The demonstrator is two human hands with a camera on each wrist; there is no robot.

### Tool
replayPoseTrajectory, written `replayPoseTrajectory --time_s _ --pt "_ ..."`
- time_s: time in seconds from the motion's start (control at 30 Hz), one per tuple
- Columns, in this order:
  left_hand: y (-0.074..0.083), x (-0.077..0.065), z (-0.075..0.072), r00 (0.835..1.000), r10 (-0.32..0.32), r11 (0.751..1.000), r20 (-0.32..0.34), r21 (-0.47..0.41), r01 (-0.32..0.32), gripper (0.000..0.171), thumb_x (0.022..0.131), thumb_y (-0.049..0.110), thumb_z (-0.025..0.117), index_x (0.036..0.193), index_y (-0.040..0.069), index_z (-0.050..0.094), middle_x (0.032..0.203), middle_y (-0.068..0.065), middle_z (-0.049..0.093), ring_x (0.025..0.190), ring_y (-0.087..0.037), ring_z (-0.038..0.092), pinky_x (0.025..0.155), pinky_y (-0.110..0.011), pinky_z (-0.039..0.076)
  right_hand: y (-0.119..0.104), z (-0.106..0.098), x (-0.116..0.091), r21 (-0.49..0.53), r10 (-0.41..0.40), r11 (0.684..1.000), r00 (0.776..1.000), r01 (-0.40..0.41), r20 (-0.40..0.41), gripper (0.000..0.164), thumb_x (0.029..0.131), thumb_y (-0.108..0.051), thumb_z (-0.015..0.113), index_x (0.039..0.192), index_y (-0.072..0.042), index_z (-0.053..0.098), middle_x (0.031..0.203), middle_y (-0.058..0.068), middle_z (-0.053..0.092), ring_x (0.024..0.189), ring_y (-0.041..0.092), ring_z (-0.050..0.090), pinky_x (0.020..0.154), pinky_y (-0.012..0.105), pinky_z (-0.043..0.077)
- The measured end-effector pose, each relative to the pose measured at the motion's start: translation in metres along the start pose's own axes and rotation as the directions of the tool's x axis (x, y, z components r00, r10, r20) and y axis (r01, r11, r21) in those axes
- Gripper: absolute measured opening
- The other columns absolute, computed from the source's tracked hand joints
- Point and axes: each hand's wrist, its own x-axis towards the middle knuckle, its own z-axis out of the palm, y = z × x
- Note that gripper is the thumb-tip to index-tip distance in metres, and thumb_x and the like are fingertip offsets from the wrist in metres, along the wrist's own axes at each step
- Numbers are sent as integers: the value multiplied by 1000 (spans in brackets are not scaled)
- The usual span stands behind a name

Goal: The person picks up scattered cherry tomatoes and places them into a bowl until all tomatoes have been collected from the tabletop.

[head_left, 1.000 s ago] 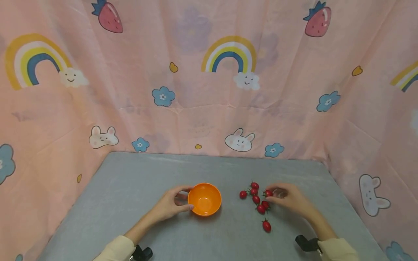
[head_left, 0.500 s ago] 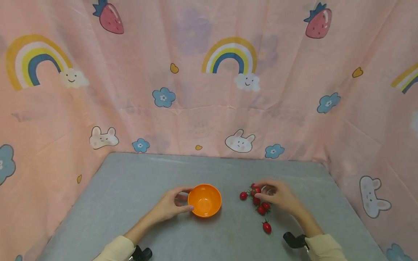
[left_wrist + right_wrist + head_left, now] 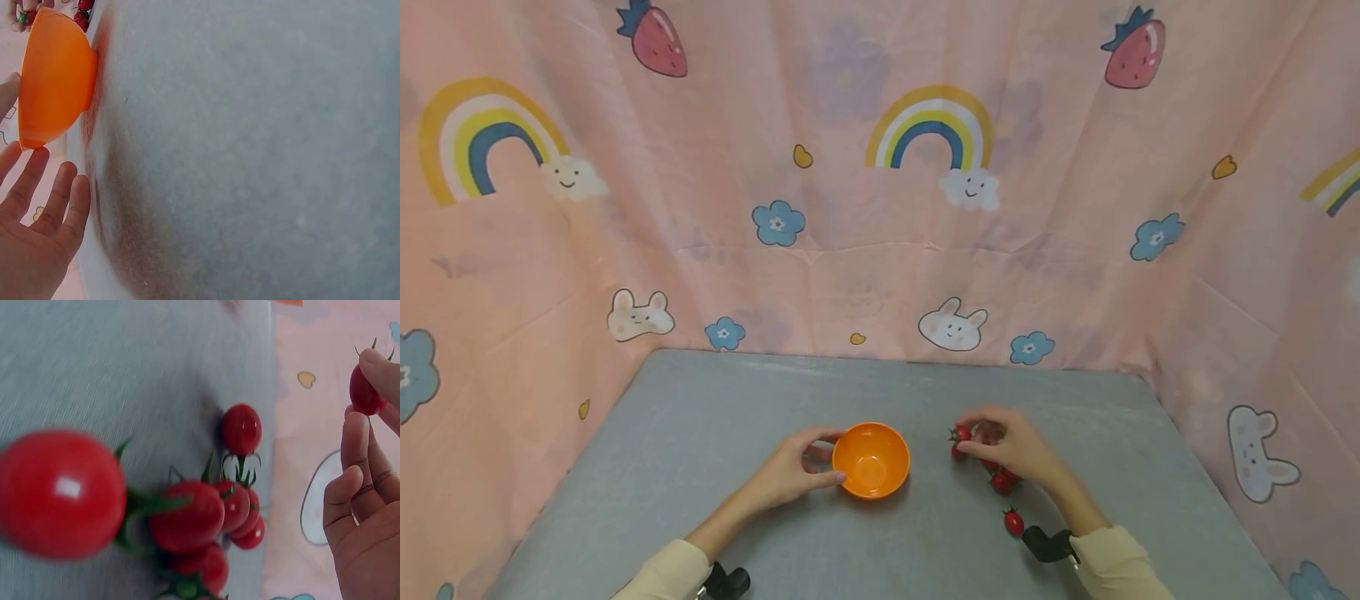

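Cherry tomato [image 3: 362,392], one, is pinched in the right hand [image 3: 1013,447], whose forearm slants inward above the bench [image 3: 917,546]. Left arm reaching forward, the left hand [image 3: 788,475] spans one orange bowl [image 3: 871,460], its grip holding the rim. Seven more tomatoes [image 3: 187,517] lie right of it.

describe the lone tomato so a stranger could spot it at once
In the head view, find the grey table, then the cluster of red tomatoes right of the orange bowl. Below that cluster is the lone tomato: the lowest in view, a gap parting it from its neighbours.
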Motion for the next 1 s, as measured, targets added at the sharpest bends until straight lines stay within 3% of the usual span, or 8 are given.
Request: replayPoseTrajectory --time_s 0.33,1.0 --pt "0 1 -1 1000 4 1000 13 -18 -4 58 87 27 84 138 12 60 132 -6 61 107 -23 64 85 -34 58 -6 15 12 62 -63 996 997 60 38 26 88 -15 83 112 -11 74 101 -5 69 83 19 62 75 30 55" --pt "1 2 -1 1000 -5 1000 26 -4 5 58 88 25 84 138 11 60 133 -7 61 107 -24 64 84 -35 58 -24 50 33 129 -147 983 980 130 136 26 89 -17 81 113 -10 73 104 -5 69 85 20 61 73 34 55"
